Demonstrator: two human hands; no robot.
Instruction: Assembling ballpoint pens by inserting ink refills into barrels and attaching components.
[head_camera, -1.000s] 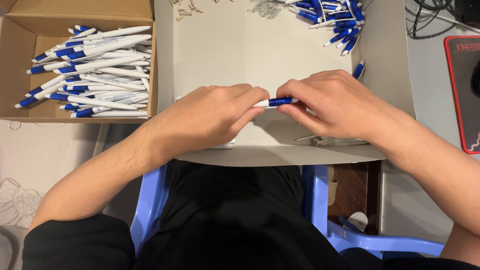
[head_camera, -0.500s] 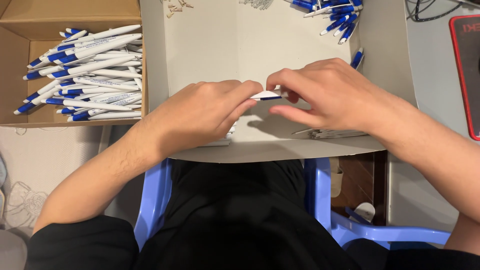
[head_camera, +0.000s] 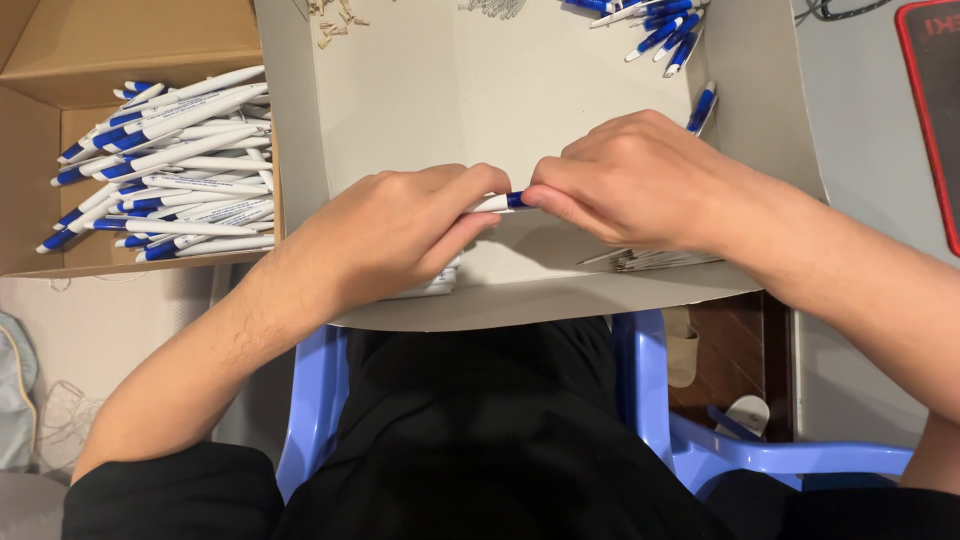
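Observation:
Both my hands meet over a grey cardboard tray (head_camera: 400, 100) on my lap. A white pen with a blue section (head_camera: 503, 202) sits between them; only a short stretch of it shows. My left hand (head_camera: 395, 230) is closed around the white barrel end. My right hand (head_camera: 625, 180) pinches the blue end with its fingers curled. Some white pen parts (head_camera: 435, 285) lie under my left hand, mostly hidden.
A brown cardboard box (head_camera: 40, 180) at the left holds several finished white-and-blue pens (head_camera: 170, 165). Blue pen pieces (head_camera: 665, 30) lie at the tray's far right, small springs (head_camera: 335, 20) at its far edge, thin refills (head_camera: 650, 260) near my right wrist. A blue plastic chair (head_camera: 650, 400) is under me.
My hands have drawn closer together around the pen, so less of it shows between them. The view has shifted slightly.

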